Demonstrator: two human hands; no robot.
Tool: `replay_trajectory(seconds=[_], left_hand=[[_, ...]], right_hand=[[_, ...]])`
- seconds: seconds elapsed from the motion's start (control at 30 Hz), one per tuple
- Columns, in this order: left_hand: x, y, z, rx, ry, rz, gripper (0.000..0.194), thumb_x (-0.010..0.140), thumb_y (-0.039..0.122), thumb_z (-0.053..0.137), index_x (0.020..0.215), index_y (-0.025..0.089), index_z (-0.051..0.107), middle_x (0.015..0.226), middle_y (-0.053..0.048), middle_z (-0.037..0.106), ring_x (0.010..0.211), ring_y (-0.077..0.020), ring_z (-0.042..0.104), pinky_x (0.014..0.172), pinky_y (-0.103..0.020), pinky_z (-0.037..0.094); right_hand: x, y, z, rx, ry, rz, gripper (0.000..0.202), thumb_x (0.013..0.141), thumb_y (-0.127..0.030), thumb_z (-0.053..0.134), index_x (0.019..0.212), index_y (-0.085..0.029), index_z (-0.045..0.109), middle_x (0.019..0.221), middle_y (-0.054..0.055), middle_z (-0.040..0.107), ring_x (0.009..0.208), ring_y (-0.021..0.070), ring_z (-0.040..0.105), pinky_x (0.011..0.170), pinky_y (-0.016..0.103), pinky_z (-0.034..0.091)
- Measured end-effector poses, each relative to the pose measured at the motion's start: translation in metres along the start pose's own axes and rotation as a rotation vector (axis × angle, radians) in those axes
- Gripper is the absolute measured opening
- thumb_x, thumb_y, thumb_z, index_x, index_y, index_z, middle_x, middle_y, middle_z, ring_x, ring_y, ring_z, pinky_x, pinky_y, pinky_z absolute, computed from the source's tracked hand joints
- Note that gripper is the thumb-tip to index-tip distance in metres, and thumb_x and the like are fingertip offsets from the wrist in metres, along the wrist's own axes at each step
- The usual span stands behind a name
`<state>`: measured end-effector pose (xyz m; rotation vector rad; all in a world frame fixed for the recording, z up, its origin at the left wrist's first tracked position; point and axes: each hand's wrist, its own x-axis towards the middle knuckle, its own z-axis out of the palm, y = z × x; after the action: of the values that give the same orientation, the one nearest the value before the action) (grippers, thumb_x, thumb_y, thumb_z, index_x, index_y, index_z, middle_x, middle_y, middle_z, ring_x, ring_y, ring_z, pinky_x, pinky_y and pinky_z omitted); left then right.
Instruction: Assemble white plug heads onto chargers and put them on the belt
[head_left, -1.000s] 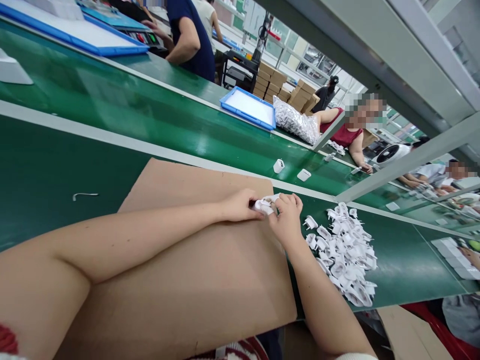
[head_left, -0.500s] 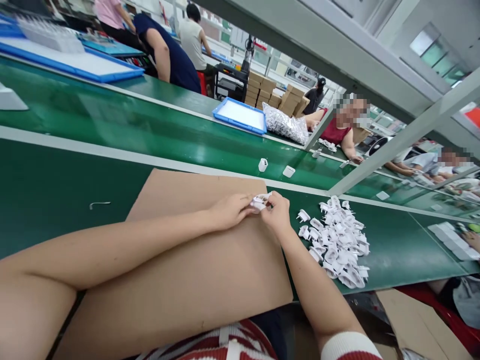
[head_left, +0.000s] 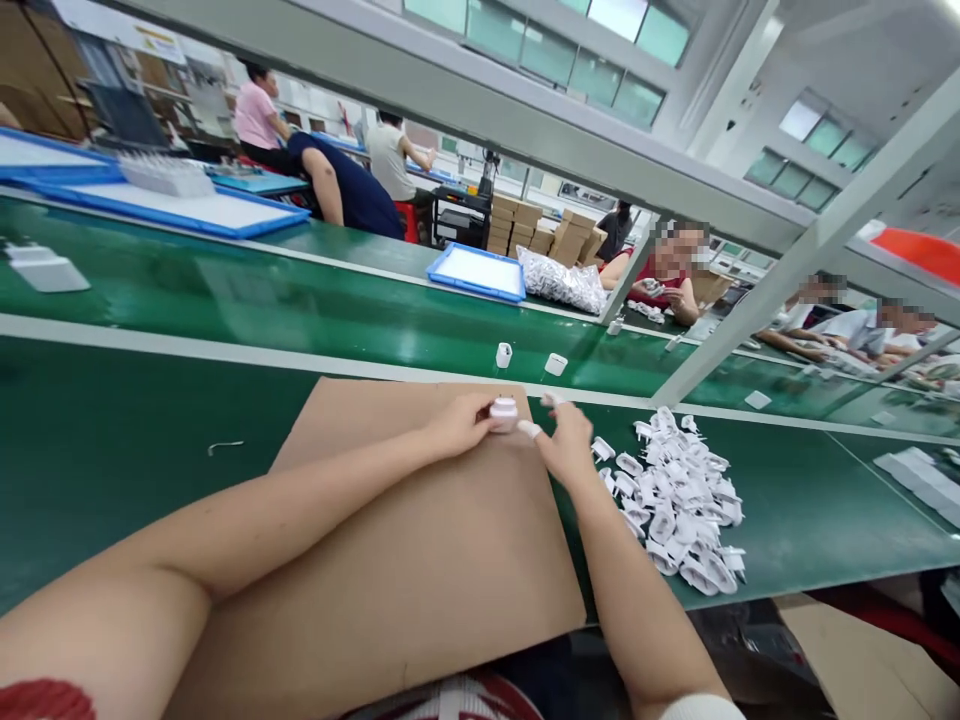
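Observation:
My left hand (head_left: 459,425) is closed on a white plug charger (head_left: 504,412), whose two pins point up and away from me. Just to the right of it, my right hand (head_left: 568,440) is open, thumb and forefinger apart, with nothing between them. White covers show on the tips of those two fingers. Both hands are over a sheet of brown cardboard (head_left: 390,560) on the green bench. A heap of white plug parts with pins (head_left: 679,490) lies to the right of my right forearm.
Beyond the bench edge runs a green conveyor belt (head_left: 360,315) carrying a white charger housing (head_left: 503,355) and other white pieces (head_left: 556,363). Blue-rimmed trays (head_left: 477,273) and a bag of parts (head_left: 561,280) sit across it. A slanted metal post (head_left: 739,305) rises at the right. Several co-workers sit beyond.
My right hand has come off the white piece and opened to the right; the left hand keeps it, now with its pins showing. The camera view has tipped up slightly.

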<state>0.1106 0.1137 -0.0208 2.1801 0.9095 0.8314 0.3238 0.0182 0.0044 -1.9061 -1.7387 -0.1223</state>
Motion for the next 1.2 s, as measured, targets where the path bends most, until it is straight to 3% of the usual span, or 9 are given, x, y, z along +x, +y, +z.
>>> replay_trajectory(seconds=[0.13,0.27,0.37,0.43,0.53,0.63,0.8,0.97,1.2], left_hand=[[0.044,-0.039,-0.035,0.22,0.217,-0.276,0.031,0.092,0.036,0.063,0.116,0.018,0.071,0.116,-0.014,0.076,0.105,-0.0345,0.07,0.087,-0.041,0.053],[0.079,-0.081,-0.069,0.375,0.338,-0.471,0.035,0.094,0.033,0.062,0.124,0.015,0.068,0.125,-0.018,0.073,0.116,-0.0371,0.067,0.094,-0.044,0.052],[0.089,-0.095,-0.075,0.407,0.343,-0.592,0.041,0.093,0.033,0.063,0.128,0.012,0.065,0.129,-0.021,0.07,0.12,-0.0385,0.065,0.099,-0.046,0.052],[0.091,-0.093,-0.069,0.471,0.472,-0.575,0.058,0.088,0.036,0.069,0.138,0.009,0.057,0.144,-0.025,0.06,0.133,-0.0416,0.056,0.109,-0.051,0.046],[0.097,-0.081,-0.047,0.61,0.634,-0.311,0.086,0.084,0.04,0.073,0.157,0.009,0.037,0.168,-0.025,0.031,0.152,-0.043,0.034,0.124,-0.055,0.029],[0.115,-0.072,-0.024,0.578,0.377,-0.158,0.095,0.083,0.043,0.076,0.161,0.012,0.032,0.171,-0.022,0.026,0.153,-0.0427,0.031,0.125,-0.052,0.028],[0.142,-0.067,-0.012,0.423,0.121,-0.347,0.068,0.084,0.042,0.078,0.142,0.012,0.057,0.145,-0.023,0.057,0.133,-0.0376,0.055,0.112,-0.044,0.044],[0.101,-0.046,-0.021,0.407,0.158,-0.24,0.054,0.084,0.049,0.078,0.127,0.018,0.064,0.131,-0.014,0.063,0.119,-0.031,0.063,0.098,-0.037,0.05],[-0.004,0.008,0.0,0.268,-0.061,-0.021,0.051,0.076,0.068,0.079,0.087,0.02,0.067,0.098,-0.007,0.063,0.091,-0.0255,0.063,0.075,-0.034,0.048]], right_hand=[[0.0,0.045,-0.032,-0.423,-0.025,0.204,0.034,0.078,-0.02,0.076,0.113,-0.018,0.073,0.117,0.024,0.067,0.113,0.043,0.059,0.098,0.062,0.034],[0.005,0.061,-0.044,-0.511,-0.315,0.412,0.026,0.075,-0.008,0.069,0.097,-0.019,0.075,0.093,0.014,0.071,0.096,0.0356,0.069,0.096,0.059,0.035],[0.009,0.055,-0.043,-0.42,-0.401,0.398,0.043,0.076,-0.003,0.064,0.113,-0.022,0.075,0.106,0.012,0.071,0.099,0.0314,0.071,0.098,0.052,0.039],[0.011,0.049,-0.039,-0.275,-0.36,0.372,0.054,0.079,-0.004,0.063,0.129,-0.023,0.072,0.124,0.015,0.066,0.103,0.0306,0.071,0.096,0.045,0.045],[0.013,0.041,-0.027,0.159,-0.235,0.368,0.054,0.079,-0.009,0.069,0.131,-0.021,0.07,0.134,0.016,0.059,0.093,0.0237,0.072,0.085,0.036,0.053],[0.015,0.031,-0.014,0.724,-0.16,0.476,0.041,0.068,-0.017,0.083,0.107,-0.019,0.072,0.115,0.008,0.068,0.078,0.0175,0.07,0.074,0.031,0.056],[0.016,0.019,-0.013,1.419,-0.284,0.643,0.041,0.059,-0.028,0.094,0.092,-0.02,0.071,0.092,0.002,0.074,0.085,0.0163,0.072,0.082,0.028,0.058],[0.015,0.017,-0.02,1.507,-0.329,0.719,0.031,0.067,-0.035,0.094,0.087,-0.021,0.073,0.09,0.003,0.076,0.083,0.0145,0.072,0.068,0.022,0.055],[0.008,0.0,-0.01,1.449,-0.288,0.606,0.044,0.057,-0.038,0.098,0.092,-0.021,0.075,0.094,0.005,0.078,0.091,0.0198,0.075,0.067,0.024,0.053]])
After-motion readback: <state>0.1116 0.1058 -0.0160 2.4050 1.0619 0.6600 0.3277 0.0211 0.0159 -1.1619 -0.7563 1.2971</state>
